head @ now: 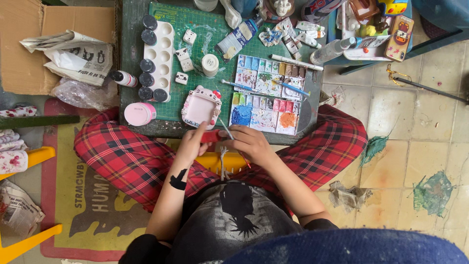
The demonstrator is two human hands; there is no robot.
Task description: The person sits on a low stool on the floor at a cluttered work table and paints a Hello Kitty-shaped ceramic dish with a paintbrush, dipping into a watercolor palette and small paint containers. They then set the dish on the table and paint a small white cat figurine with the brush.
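My left hand (pixel 194 141) pinches a small red piece (pixel 211 136) at the near edge of the low dark table (pixel 132 58). My right hand (pixel 249 142) grips a thin paintbrush (pixel 226 130) whose tip points up toward the red piece. Just beyond my hands lies a pink cat-shaped plaster frame (pixel 201 106) on the green cutting mat (pixel 171 105). A paint palette box (pixel 266 95) with many coloured wells and two blue-handled brushes sits to its right.
A white well palette (pixel 161 54) with dark paint jars, a pink round tub (pixel 139 114), paint tubes and small white figures crowd the table. A cardboard box (pixel 29 49) with newspaper sits left. A tray (pixel 364 55) of trinkets stands at back right. Tiled floor shows green paint stains.
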